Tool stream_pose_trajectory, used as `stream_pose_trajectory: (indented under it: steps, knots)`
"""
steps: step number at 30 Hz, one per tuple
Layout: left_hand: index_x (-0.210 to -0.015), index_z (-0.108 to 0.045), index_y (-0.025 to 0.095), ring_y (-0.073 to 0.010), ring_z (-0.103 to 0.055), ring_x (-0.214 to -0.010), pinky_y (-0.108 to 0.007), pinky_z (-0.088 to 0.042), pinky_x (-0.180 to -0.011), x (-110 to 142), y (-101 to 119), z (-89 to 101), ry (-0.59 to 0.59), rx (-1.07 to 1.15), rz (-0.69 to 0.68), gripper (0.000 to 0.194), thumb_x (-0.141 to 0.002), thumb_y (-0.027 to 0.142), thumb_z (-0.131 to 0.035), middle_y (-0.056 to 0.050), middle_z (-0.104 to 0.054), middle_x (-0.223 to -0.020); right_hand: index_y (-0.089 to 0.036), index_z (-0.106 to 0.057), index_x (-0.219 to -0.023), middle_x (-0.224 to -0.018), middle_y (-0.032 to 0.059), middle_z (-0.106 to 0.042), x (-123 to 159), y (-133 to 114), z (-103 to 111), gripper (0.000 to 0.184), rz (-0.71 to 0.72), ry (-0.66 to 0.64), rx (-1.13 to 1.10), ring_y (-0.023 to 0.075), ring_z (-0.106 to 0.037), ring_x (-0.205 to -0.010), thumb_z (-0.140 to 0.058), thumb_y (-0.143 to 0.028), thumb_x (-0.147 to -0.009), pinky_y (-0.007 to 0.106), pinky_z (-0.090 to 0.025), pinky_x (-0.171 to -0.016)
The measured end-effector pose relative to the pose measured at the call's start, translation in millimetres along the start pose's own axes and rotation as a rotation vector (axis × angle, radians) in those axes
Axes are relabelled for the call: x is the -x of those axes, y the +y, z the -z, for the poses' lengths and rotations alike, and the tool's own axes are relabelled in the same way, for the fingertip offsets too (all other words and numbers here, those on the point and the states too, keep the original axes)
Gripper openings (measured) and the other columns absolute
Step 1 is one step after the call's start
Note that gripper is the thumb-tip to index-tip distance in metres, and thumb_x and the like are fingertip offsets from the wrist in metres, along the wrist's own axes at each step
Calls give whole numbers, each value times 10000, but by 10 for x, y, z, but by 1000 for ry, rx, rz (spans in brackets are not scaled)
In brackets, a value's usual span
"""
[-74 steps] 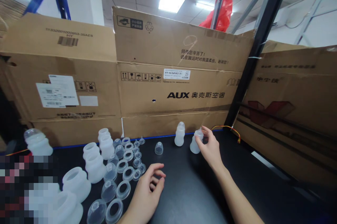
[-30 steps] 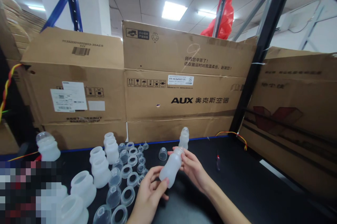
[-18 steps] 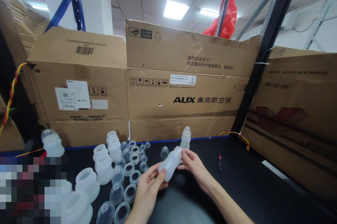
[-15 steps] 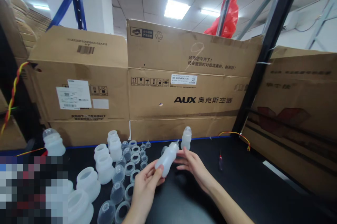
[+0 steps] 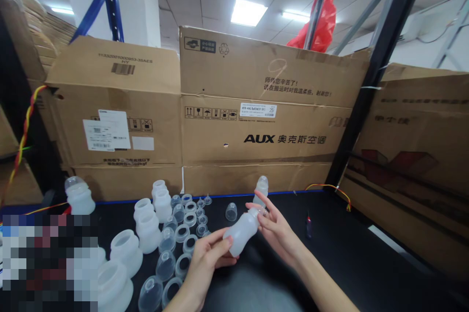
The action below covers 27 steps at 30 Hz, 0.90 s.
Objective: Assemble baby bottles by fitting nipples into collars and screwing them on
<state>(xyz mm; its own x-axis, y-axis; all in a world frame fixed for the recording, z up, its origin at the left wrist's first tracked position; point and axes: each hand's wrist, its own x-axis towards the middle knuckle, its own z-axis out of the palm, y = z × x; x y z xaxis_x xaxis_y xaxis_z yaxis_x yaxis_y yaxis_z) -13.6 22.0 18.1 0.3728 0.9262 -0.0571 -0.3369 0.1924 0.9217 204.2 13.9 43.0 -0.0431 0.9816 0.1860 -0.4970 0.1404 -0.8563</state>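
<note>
A translucent white baby bottle [image 5: 242,235] is tilted, its top toward the upper right. My left hand [image 5: 209,264] is wrapped round its lower body, thumb on the near side. At the bottle's top, a collar and clear teat partly show between the fingers of my right hand [image 5: 275,231]; the index finger points up and the others press at the collar. Just behind stands a clear dome cap [image 5: 231,212]. A capped bottle [image 5: 261,190] stands farther back, partly covered by my right fingertips.
Left of my hands are rows of collar rings [image 5: 182,233], dome caps [image 5: 166,265], small teats [image 5: 202,230] and open bottles [image 5: 147,231]. Another capped bottle [image 5: 79,196] stands far left. A dark screwdriver-like tool [image 5: 309,226] lies right. Cardboard [image 5: 220,180] walls the black table's back.
The bottle has moved slightly right and down in my left hand. My right hand has come from beside the bottle onto its collar. The dome cap behind is now uncovered.
</note>
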Motion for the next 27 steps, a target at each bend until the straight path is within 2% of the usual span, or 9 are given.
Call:
stream_pose_trajectory:
  steps: [3, 8, 11, 14, 16, 18, 23, 25, 27]
  knots:
    - [-1174, -767, 139, -251, -745, -815, -320, -615, -729, -19, -71, 25, 8, -106, -148, 652, -649, 500, -904, -135, -801, -985, -271, -549, -1424, -1076, 59, -752, -20, 35, 22, 750, 9, 88, 32, 195, -679, -947, -897, -314, -761, 317, -472, -899]
    - [-1169, -764, 252, -274, -715, -990, -325, -624, -731, 72, -61, -6, 53, -586, -504, 407, -769, 310, -806, -99, -724, -1208, -223, -558, -1398, -903, 26, -746, -60, 94, 20, 816, -1, 175, 45, 190, -677, -871, -946, -333, -689, 305, -479, -870]
    - [-1143, -753, 278, -262, -712, -973, -310, -612, -705, 146, -34, -49, 100, -751, -624, 361, -785, 251, -778, -74, -729, -1164, -227, -510, -1438, -903, 33, -757, -36, 70, -23, 881, 24, 180, 50, 186, -674, -868, -951, -333, -683, 298, -479, -868]
    - [-1119, -724, 272, -259, -704, -945, -312, -601, -694, 191, -45, -86, 116, -776, -671, 354, -770, 240, -769, -64, -721, -1106, -234, -477, -1462, -894, 34, -757, -6, 42, -72, 918, 30, 181, 37, 191, -675, -840, -949, -348, -683, 304, -481, -841]
    - [-1201, -676, 263, -272, -695, -980, -333, -605, -731, 204, -73, -97, 116, -741, -648, 451, -759, 265, -767, -77, -706, -1127, -229, -470, -1466, -905, 43, -759, 7, 37, -101, 919, 10, 167, 7, 200, -679, -839, -943, -363, -690, 320, -483, -844]
    - [-1304, -612, 241, -274, -696, -978, -346, -603, -752, 203, -109, -98, 80, -654, -546, 548, -786, 347, -757, -98, -705, -1140, -220, -467, -1467, -933, 58, -761, 17, 38, -123, 902, -10, 143, -22, 205, -682, -849, -931, -366, -708, 339, -482, -866]
    - [-1357, -540, 172, -223, -709, -683, -257, -529, -465, 133, -151, -112, -160, -244, -81, 749, -848, 718, -600, -97, -704, -908, -218, -458, -1471, -974, 66, -764, 31, 26, -142, 901, 3, 124, -1, 200, -679, -860, -931, -321, -711, 338, -473, -869]
    - [-1343, -539, 159, -210, -692, -630, -244, -509, -409, 104, -147, -126, -153, -153, -25, 795, -810, 739, -641, -79, -679, -868, -213, -468, -1459, -964, 63, -765, 30, 15, -145, 901, 10, 128, 12, 199, -680, -854, -937, -316, -698, 332, -474, -862]
    - [-1299, -575, 150, -202, -678, -661, -246, -531, -448, 98, -145, -137, -112, -155, -81, 749, -785, 673, -729, -72, -674, -862, -214, -485, -1439, -952, 61, -768, 27, 5, -153, 892, 10, 133, 19, 202, -683, -849, -945, -326, -683, 327, -479, -851]
